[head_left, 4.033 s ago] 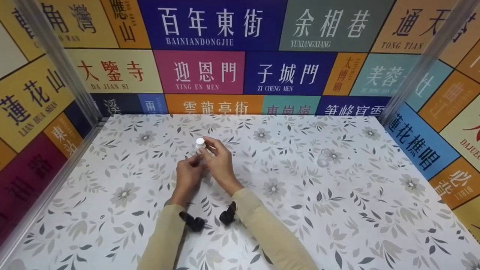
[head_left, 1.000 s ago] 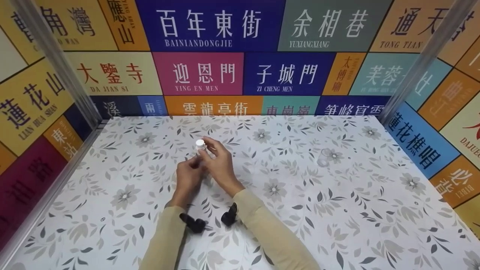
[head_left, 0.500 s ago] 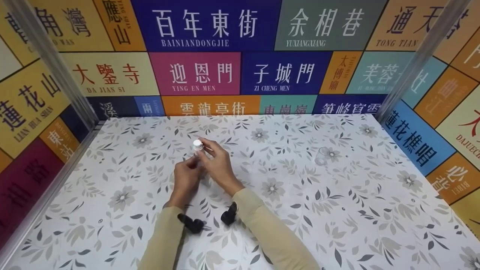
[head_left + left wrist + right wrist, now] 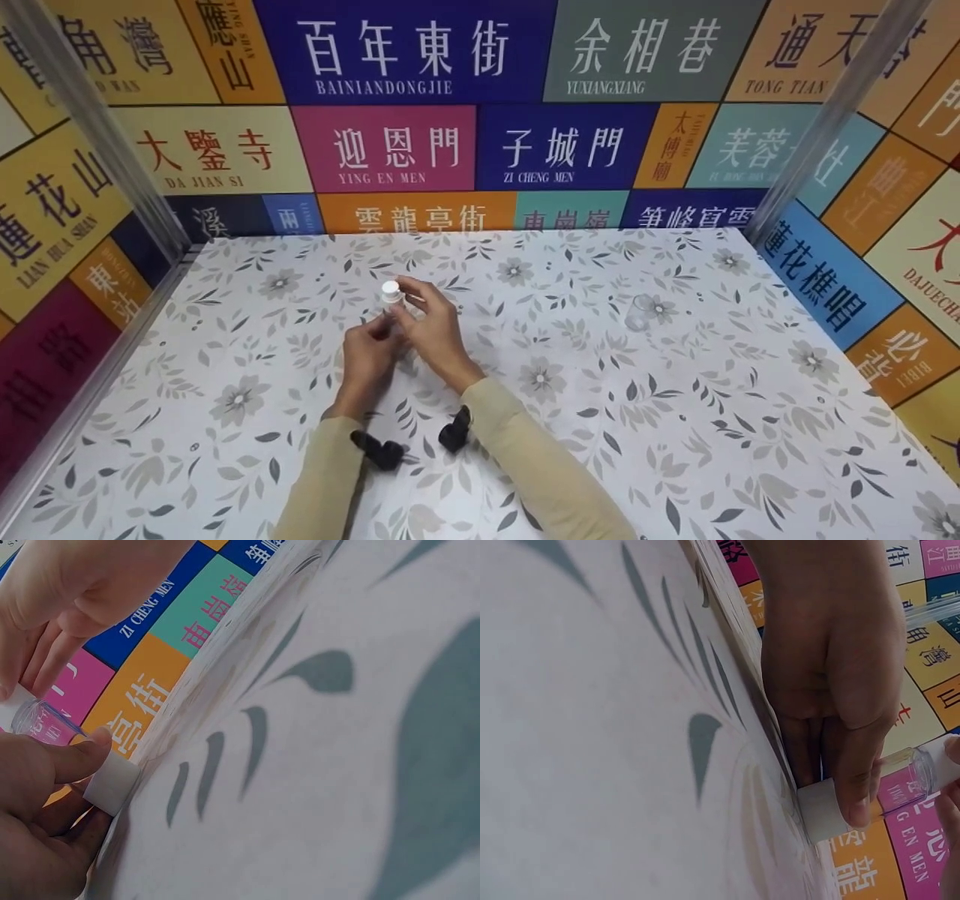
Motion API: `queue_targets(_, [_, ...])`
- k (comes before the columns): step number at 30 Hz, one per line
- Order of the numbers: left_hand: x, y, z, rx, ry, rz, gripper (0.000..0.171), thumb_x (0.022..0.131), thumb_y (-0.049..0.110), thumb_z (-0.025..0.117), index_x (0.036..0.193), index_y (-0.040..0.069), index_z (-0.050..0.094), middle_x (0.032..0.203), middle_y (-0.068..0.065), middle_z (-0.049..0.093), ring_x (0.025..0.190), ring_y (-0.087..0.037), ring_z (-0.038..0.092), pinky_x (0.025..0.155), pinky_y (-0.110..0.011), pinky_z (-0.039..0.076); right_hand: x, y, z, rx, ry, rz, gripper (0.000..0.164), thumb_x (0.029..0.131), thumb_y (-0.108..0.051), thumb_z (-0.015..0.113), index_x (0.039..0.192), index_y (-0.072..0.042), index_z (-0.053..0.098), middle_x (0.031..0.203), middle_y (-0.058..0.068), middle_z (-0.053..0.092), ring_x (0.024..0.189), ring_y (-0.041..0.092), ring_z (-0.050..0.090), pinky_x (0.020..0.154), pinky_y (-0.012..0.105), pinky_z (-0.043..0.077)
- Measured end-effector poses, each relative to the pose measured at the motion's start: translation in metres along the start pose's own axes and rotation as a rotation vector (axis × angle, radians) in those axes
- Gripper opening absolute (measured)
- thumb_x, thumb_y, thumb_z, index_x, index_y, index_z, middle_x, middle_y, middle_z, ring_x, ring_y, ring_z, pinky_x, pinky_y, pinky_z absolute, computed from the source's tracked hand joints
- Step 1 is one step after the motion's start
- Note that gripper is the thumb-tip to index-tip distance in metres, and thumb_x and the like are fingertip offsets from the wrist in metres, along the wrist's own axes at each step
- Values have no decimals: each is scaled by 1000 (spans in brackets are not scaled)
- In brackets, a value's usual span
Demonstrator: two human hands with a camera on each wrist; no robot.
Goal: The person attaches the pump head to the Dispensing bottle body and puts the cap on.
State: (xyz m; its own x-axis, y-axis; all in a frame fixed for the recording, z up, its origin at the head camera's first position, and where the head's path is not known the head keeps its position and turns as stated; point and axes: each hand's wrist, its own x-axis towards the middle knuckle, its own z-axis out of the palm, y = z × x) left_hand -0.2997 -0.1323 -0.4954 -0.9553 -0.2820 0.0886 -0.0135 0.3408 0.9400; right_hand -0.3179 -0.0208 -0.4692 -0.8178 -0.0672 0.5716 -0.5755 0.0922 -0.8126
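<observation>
A small clear bottle (image 4: 46, 720) stands upright on the table, with a white cap (image 4: 391, 288) on top and a white base (image 4: 822, 811) below. My left hand (image 4: 370, 361) pinches it low down, thumb and fingers around the part just above the white base. From the other side my right hand (image 4: 435, 326) holds the white cap between thumb and fingers. In the left wrist view the right hand (image 4: 82, 585) shows above the left hand (image 4: 37, 817). The right wrist view has the left hand (image 4: 836, 667) in front and only the right fingertips (image 4: 950, 814) at its edge.
A small transparent cylinder (image 4: 637, 315) lies on the floral-patterned table (image 4: 540, 442), to the right of the hands. Colourful lettered panels (image 4: 382, 146) wall the back and sides, with clear corner posts (image 4: 112, 127). Black wrist cameras (image 4: 379, 451) sit on both sleeves.
The head view has swung slightly, so everything sits a little further left in it. Both hands keep their places on the bottle, with little visible movement.
</observation>
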Motion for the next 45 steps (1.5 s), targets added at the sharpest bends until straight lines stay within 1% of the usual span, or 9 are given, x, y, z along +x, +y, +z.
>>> queue_targets(4, [-1, 0, 0, -12, 3, 0, 38, 82, 4, 75, 120, 5, 71, 118, -16, 73, 104, -24, 69, 87, -28, 54, 0, 0, 0, 11, -14, 20, 46, 85, 7, 71, 129, 10, 58, 129, 26, 64, 124, 38, 62, 105, 42, 51])
queue_targets(8, [-2, -1, 1, -37, 11, 23, 36, 81, 2, 73, 117, 4, 73, 108, -19, 76, 83, -20, 69, 69, -19, 52, -1, 1, -2, 4, -44, 26, 44, 89, 0, 71, 131, 2, 60, 131, 20, 64, 125, 30, 62, 105, 34, 51])
queue_targets(11, [-1, -2, 1, -28, 20, 50, 32, 82, 2, 73, 114, 3, 75, 103, -19, 76, 76, -17, 66, 63, -16, 49, -1, 1, -2, -8, -55, 2, 41, 91, -3, 69, 131, 0, 61, 130, 18, 66, 123, 27, 63, 104, 30, 51])
queue_targets(16, [0, -3, 0, 9, 26, 60, 28, 85, 5, 72, 112, 5, 76, 106, -16, 77, 85, -19, 65, 70, -18, 48, -1, 4, -2, -32, -42, -36, 38, 91, -2, 69, 128, 0, 63, 126, 18, 68, 119, 27, 66, 101, 30, 54])
queue_targets(22, [0, -2, 0, 15, 29, 63, 26, 84, 4, 72, 110, 5, 77, 102, -16, 77, 85, -21, 64, 73, -21, 49, -1, 3, -1, -55, -32, -38, 39, 89, -3, 71, 127, 0, 64, 123, 18, 69, 117, 27, 67, 99, 29, 54])
queue_targets(26, [0, -2, -1, 14, 20, 47, 30, 84, 5, 73, 113, 7, 76, 102, -15, 77, 85, -21, 64, 72, -20, 49, -1, 2, -1, -52, -18, -35, 41, 88, -3, 73, 126, 4, 63, 123, 19, 69, 117, 29, 67, 99, 32, 55])
queue_targets(32, [-1, -2, -1, 10, 4, 34, 38, 82, 1, 72, 120, 6, 72, 114, -17, 75, 95, -24, 67, 73, -19, 49, 0, 1, -1, -37, -23, 4, 43, 89, -5, 73, 129, 4, 61, 128, 20, 67, 123, 29, 64, 103, 32, 52])
queue_targets(39, [0, -5, 0, 31, 24, 100, 26, 83, 3, 73, 108, 3, 77, 97, -17, 77, 83, -20, 63, 72, -21, 48, -2, 2, 0, -14, -53, -19, 38, 94, -3, 65, 131, 3, 60, 128, 22, 65, 121, 32, 63, 103, 35, 52])
queue_targets(45, [1, -4, -1, 50, 32, 110, 27, 83, 5, 74, 110, 2, 76, 99, -18, 77, 84, -21, 64, 76, -25, 50, -2, 2, -1, -30, -37, -45, 36, 93, -3, 67, 128, 5, 61, 123, 20, 67, 116, 29, 66, 100, 31, 55])
